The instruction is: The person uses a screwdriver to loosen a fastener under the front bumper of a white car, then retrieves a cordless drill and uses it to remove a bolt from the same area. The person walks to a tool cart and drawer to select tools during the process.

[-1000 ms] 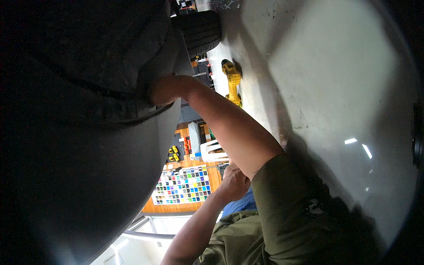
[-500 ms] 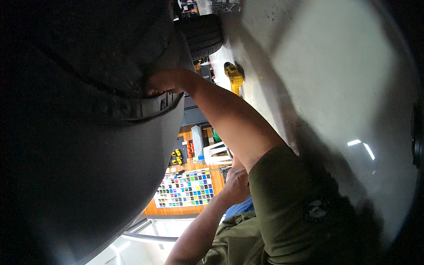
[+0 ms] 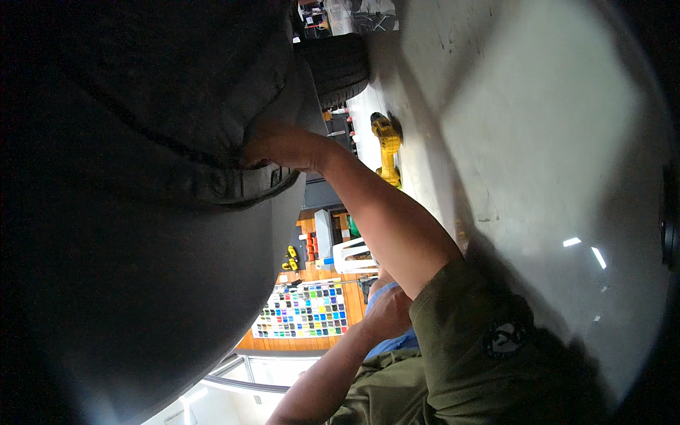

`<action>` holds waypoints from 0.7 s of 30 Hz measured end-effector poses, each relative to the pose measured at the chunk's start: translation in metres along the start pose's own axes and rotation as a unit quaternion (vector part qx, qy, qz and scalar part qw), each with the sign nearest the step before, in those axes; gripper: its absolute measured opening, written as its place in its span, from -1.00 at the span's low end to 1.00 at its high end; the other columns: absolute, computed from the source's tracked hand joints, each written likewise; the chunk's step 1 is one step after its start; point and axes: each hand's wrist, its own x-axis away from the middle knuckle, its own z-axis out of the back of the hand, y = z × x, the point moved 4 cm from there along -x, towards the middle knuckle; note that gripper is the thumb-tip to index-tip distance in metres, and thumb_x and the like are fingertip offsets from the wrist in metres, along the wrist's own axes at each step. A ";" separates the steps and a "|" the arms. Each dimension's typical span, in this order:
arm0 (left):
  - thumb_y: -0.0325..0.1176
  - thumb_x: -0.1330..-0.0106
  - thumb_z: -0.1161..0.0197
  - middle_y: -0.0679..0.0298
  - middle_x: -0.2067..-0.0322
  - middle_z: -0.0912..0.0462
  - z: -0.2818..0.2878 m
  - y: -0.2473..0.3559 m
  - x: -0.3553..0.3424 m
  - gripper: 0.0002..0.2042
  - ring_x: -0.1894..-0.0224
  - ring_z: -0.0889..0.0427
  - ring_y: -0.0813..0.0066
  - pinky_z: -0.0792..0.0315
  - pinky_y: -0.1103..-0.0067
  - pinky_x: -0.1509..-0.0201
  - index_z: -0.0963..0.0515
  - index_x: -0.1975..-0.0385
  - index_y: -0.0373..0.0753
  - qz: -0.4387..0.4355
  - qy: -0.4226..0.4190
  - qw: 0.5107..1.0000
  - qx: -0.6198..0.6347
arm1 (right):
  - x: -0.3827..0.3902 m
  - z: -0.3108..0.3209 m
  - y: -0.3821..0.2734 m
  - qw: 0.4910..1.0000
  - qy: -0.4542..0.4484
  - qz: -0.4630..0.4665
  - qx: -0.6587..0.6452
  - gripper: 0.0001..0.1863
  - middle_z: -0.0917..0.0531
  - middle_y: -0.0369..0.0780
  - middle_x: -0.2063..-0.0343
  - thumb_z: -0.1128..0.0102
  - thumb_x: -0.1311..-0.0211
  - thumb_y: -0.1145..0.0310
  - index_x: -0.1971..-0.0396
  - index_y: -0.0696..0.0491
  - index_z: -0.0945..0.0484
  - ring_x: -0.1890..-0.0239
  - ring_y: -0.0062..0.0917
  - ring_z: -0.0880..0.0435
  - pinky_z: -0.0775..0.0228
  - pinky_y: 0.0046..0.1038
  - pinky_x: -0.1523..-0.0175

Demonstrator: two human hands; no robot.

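Observation:
The scene appears sideways, with the floor along the right. My right hand [image 3: 280,149] reaches into the dark gap at the lower edge of a vehicle's body panel [image 3: 177,283], beside a dark liner [image 3: 177,92]. Its fingers curl in against the edge strip [image 3: 248,184]; shadow hides their tips and whatever they grip. Closer to me, my left hand [image 3: 389,312] is bent beside my right sleeve [image 3: 467,340], above blue clothing [image 3: 397,343]. Its fingers are mostly hidden, so its hold cannot be made out.
A yellow cordless power tool [image 3: 387,149] is on the pale floor [image 3: 538,127], near a black tyre [image 3: 336,67]. Farther off are a white plastic stool [image 3: 350,256], a board of coloured swatches [image 3: 301,309] and yellow tools [image 3: 290,258] by a wooden wall.
The view has shifted, so the tyre, power tool and background sit farther right and lower. My right hand stays at the panel edge. My left hand keeps much the same place beside the sleeve.

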 end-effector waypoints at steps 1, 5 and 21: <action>-0.25 -0.04 -0.39 0.08 -0.13 -0.40 -0.003 -0.003 0.000 -0.43 -0.23 -0.30 0.20 -0.14 0.34 -0.31 -0.39 -0.09 -0.24 -0.001 0.001 1.000 0.012 | 0.004 -0.006 0.001 0.996 0.010 -0.004 -0.088 -0.74 -0.66 -0.10 0.31 -0.12 -0.14 0.28 0.27 0.12 -0.63 0.26 -0.41 -0.64 -0.39 -0.41 0.06; -0.28 -0.08 -0.37 0.10 -0.16 -0.37 -0.006 0.000 -0.003 -0.44 -0.24 -0.29 0.21 -0.13 0.33 -0.31 -0.38 -0.11 -0.23 -0.010 0.004 0.997 0.082 | 0.012 -0.011 -0.009 0.984 0.034 0.056 -0.164 -0.67 -0.66 -0.09 0.44 -0.07 -0.20 0.17 0.29 0.13 -0.62 0.30 -0.37 -0.65 -0.40 -0.39 0.07; -0.20 -0.13 -0.24 0.02 -0.10 -0.42 0.002 0.019 0.021 -0.52 -0.19 -0.33 0.06 -0.14 0.29 -0.26 -0.42 -0.06 -0.23 -0.021 0.049 0.995 -0.090 | 0.048 0.019 -0.118 0.973 0.152 0.171 0.041 -0.68 -0.64 -0.01 0.27 0.09 -0.26 0.23 0.17 0.06 -0.58 0.19 -0.12 -0.62 -0.44 -0.22 0.05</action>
